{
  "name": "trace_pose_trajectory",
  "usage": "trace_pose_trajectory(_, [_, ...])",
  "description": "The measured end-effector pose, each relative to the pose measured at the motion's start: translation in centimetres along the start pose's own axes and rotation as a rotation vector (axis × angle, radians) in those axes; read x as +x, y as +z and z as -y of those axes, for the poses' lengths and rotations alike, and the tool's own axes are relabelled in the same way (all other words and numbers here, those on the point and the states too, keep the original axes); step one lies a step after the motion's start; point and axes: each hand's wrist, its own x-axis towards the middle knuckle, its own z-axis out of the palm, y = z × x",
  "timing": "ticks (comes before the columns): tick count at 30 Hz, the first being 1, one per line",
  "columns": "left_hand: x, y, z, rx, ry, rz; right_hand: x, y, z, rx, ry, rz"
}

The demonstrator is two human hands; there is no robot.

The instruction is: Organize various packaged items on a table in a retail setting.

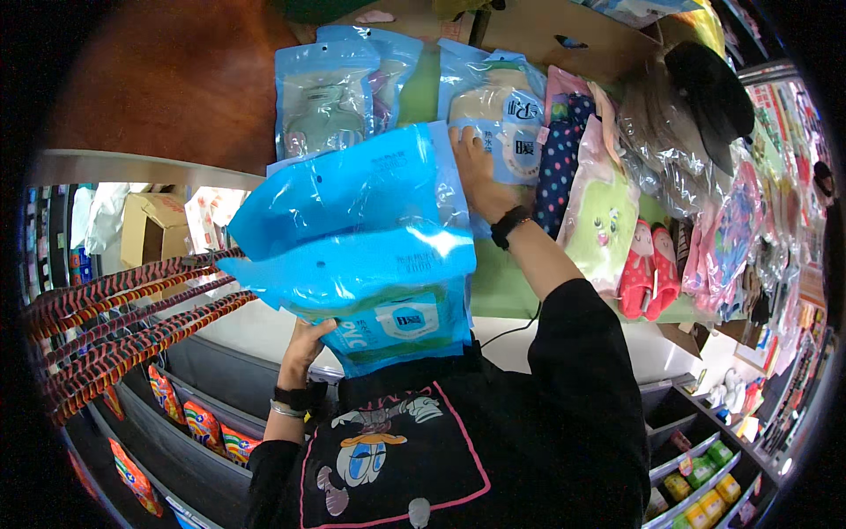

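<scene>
My left hand (304,346) grips from below a stack of shiny blue plastic pouches (361,238) held against my chest. Above the stack, my right hand (476,172), with a black band on the wrist, reaches up and rests on a blue pouch (504,110) hanging on the display wall. Two similar pouches (330,93) hang to its left. The stack hides most of my left forearm and the lower part of the hanging row.
Soft patterned bags (599,212), red slippers (643,278) and a black hat (709,88) hang to the right. Striped rods (123,322) jut out at the left above grey shelf bins with orange packets (203,428). A cardboard box (154,229) sits far left.
</scene>
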Motion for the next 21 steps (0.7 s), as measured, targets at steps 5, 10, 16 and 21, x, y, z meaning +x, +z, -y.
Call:
trace_pose_trajectory(5, [0.1,0.8,-0.6,-0.020,0.036,0.022,0.0,0.7,1.0,-0.087,-0.013,-0.080])
trace_pose_trajectory(10, [0.0,0.7,-0.3,-0.068,0.052,0.026,0.1,0.0,1.3,-0.064,-0.087,-0.016])
trace_pose_trajectory(16, [-0.2,0.6,-0.1,-0.050,0.053,0.002,0.2,0.6,1.0,-0.096,-0.060,-0.031])
trace_pose_trajectory(21, [-0.4,1.3,-0.7,-0.040,0.058,0.008,-1.0,0.0,0.8,-0.085,0.130,-0.016])
